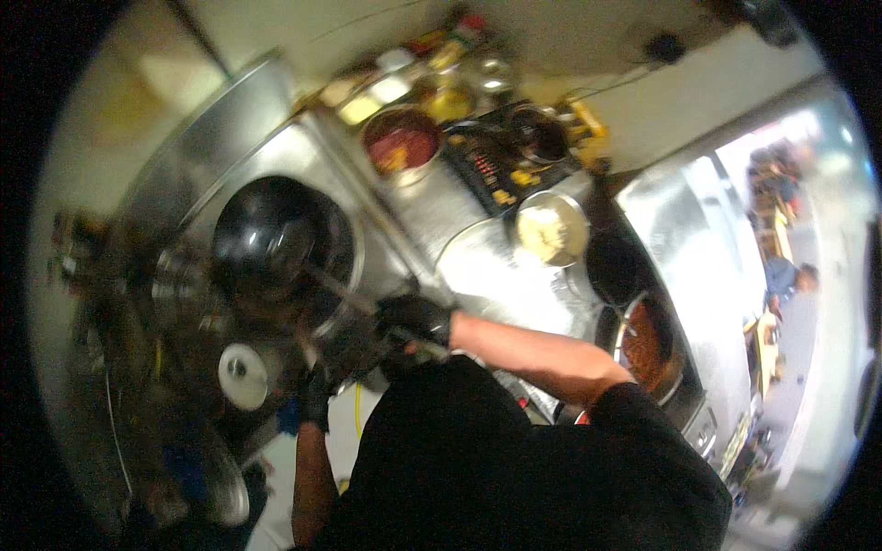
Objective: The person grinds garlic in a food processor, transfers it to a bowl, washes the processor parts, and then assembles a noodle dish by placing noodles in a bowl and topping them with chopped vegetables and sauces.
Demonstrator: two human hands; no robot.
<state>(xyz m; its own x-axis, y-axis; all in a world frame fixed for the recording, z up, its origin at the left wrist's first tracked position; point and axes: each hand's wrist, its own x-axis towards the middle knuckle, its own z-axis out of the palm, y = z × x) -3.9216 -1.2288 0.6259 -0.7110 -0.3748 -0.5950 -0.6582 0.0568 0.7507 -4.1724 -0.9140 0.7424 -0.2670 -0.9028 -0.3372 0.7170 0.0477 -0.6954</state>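
A dark round wok sits on the steel stove at the left. My right hand, in a black glove, grips the long handle of a ladle or wok spatula. The far end of that tool rests down inside the wok. Below the wok, my left hand, also gloved in black, is closed around what looks like the wok handle. Blur hides the fingers of both hands and the contents of the wok.
Beyond the steel counter stand a pot of red food, a black cooktop and a bowl of pale food. A pot of reddish-brown food is by my right elbow. A white lid or plate lies lower left. A person is far right.
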